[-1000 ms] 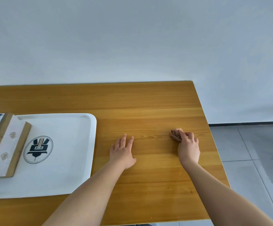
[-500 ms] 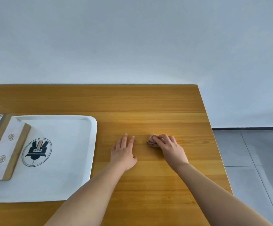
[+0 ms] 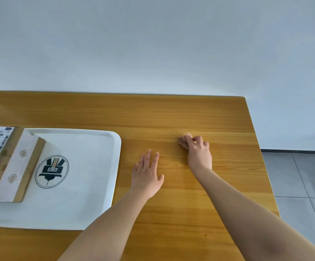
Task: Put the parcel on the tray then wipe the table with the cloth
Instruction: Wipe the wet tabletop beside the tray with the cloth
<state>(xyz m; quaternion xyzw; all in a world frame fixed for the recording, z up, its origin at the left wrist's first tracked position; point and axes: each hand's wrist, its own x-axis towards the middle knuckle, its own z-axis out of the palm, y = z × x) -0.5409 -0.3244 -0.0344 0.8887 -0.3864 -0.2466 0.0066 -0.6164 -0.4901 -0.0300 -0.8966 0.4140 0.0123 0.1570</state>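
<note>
Parcel (image 3: 6, 162) resting on tray (image 3: 89, 213). Right hand (image 3: 198, 153) fingers clenched round cloth (image 3: 182, 143), left hand (image 3: 147, 174) flat, fingers released. Best wiped with steady pressure, overlapping passes across surface (image 3: 190, 113).

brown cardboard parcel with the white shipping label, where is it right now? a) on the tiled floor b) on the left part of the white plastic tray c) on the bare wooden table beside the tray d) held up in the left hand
b: the brown cardboard parcel lies flat on the left part of the white plastic tray, and neither hand touches it.
</note>
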